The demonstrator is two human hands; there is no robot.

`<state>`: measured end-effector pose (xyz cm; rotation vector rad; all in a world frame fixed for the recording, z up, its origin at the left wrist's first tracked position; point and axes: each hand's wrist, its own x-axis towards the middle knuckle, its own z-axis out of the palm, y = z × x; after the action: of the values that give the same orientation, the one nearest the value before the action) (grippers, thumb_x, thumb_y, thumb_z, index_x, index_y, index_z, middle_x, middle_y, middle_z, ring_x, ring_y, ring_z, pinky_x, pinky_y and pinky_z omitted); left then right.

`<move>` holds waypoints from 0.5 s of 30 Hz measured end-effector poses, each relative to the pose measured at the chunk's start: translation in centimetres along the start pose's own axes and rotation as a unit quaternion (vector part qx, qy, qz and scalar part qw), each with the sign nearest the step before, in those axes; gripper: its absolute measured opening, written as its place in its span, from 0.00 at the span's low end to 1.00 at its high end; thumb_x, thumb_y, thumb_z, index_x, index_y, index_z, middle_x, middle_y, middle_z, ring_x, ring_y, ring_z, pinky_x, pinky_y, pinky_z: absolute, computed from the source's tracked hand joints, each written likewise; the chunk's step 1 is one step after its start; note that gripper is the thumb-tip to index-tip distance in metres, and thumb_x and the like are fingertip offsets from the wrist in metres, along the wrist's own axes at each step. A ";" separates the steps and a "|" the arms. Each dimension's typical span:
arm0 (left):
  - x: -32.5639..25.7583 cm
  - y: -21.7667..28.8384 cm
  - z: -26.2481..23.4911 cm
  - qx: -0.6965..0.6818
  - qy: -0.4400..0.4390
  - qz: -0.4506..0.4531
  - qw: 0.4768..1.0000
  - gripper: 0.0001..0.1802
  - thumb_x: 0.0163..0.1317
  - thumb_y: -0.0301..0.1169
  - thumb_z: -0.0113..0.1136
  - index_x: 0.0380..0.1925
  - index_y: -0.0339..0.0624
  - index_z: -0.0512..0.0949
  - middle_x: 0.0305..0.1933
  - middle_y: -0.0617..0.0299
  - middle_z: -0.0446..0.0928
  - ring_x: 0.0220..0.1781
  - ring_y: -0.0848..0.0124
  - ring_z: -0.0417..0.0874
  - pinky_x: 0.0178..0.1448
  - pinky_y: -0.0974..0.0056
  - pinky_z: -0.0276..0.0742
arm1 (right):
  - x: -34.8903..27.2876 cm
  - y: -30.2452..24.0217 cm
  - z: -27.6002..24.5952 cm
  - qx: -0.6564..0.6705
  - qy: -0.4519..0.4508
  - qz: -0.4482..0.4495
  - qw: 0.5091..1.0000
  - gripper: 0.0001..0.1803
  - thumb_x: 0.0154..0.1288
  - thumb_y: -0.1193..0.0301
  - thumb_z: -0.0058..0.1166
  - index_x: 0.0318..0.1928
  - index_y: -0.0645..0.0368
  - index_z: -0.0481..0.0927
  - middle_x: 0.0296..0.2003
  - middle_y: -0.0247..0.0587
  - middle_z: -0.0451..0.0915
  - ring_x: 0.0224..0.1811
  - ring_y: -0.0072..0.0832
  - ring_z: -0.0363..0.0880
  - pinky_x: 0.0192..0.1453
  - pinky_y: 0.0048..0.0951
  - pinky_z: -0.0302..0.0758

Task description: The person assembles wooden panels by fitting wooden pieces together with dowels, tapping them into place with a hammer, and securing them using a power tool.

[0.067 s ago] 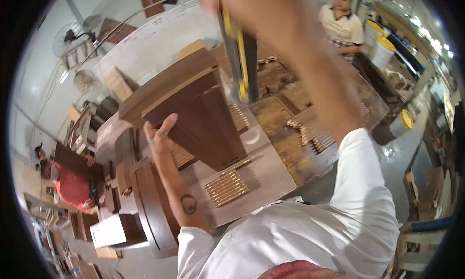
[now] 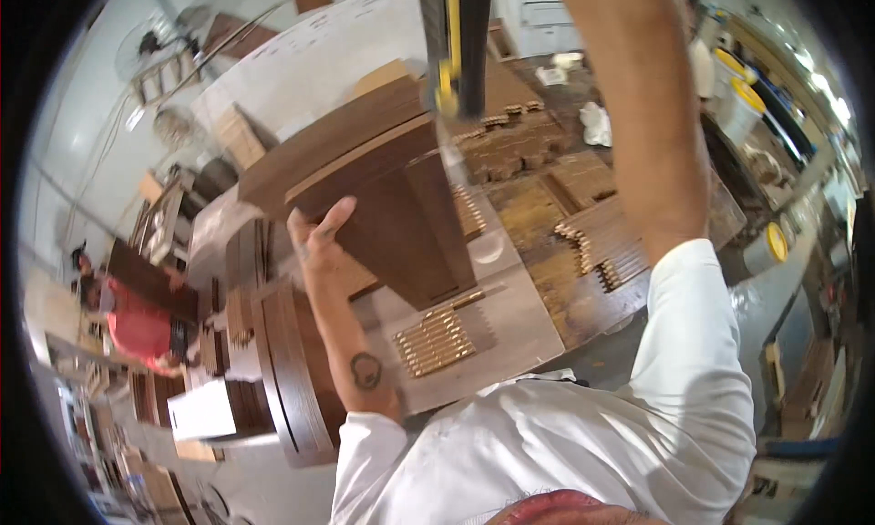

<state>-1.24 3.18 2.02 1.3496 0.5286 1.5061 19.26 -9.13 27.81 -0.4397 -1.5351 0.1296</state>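
My left hand [image 2: 321,244] grips the near left edge of a dark brown wooden panel [image 2: 396,220], thumb on its face and fingers around its side. The panel tapers toward me and stands tilted over the table. Just behind its far edge is a curved brown wooden piece [image 2: 337,138]. My right forearm [image 2: 652,115] reaches up past the top of the picture, and the hand itself is out of sight. Near that arm, a long black-and-yellow tool [image 2: 460,56] hangs above the panel's far right corner; what holds it is hidden.
Slatted wooden pieces with light ends [image 2: 435,343] lie on the pale board [image 2: 524,320] before me. Stacked brown pieces [image 2: 510,151] sit at the back. A person in red [image 2: 141,320] holds a board at the left. Buckets with yellow rims [image 2: 746,106] stand at the right.
My right hand has risen out of the picture, and the black-and-yellow tool has moved up. The view has shifted slightly; my left hand keeps its hold. A person at the upper right is no longer seen.
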 end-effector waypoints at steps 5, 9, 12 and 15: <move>-1.1 0.9 -1.0 0.020 0.014 -0.047 0.999 0.16 0.49 0.22 0.69 0.41 0.35 0.81 0.39 0.61 0.82 0.40 0.70 0.81 0.46 0.67 0.75 | -5.4 7.6 3.2 0.063 -0.051 -0.057 0.995 0.17 0.75 0.64 0.37 0.31 0.61 0.70 0.10 0.27 0.63 0.07 0.16 0.62 0.07 0.17 0.61; -1.5 0.2 -2.7 -0.019 -0.001 -0.016 1.000 0.14 0.47 0.22 0.73 0.36 0.36 0.82 0.37 0.62 0.82 0.39 0.74 0.81 0.47 0.68 0.76 | -1.2 7.4 5.9 0.040 -0.061 0.062 0.995 0.15 0.74 0.67 0.37 0.32 0.63 0.70 0.12 0.29 0.63 0.08 0.16 0.60 0.07 0.18 0.58; -1.5 0.7 -1.0 -0.025 -0.011 -0.051 0.998 0.15 0.46 0.23 0.74 0.35 0.35 0.82 0.36 0.63 0.82 0.37 0.74 0.80 0.46 0.68 0.76 | 2.7 3.8 5.2 0.002 -0.013 0.105 0.994 0.15 0.73 0.68 0.35 0.30 0.61 0.68 0.14 0.30 0.62 0.11 0.19 0.57 0.14 0.21 0.62; -1.5 1.2 -1.1 0.013 0.039 -0.053 0.998 0.15 0.45 0.24 0.75 0.34 0.35 0.81 0.34 0.63 0.82 0.36 0.74 0.80 0.46 0.68 0.76 | 2.2 9.8 4.3 0.076 -0.083 0.089 0.990 0.15 0.73 0.66 0.35 0.29 0.58 0.67 0.15 0.29 0.63 0.11 0.19 0.58 0.13 0.21 0.63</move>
<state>-2.88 1.73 2.05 1.2660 0.6621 1.4735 17.01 1.47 26.27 -0.4518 -1.6340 0.4282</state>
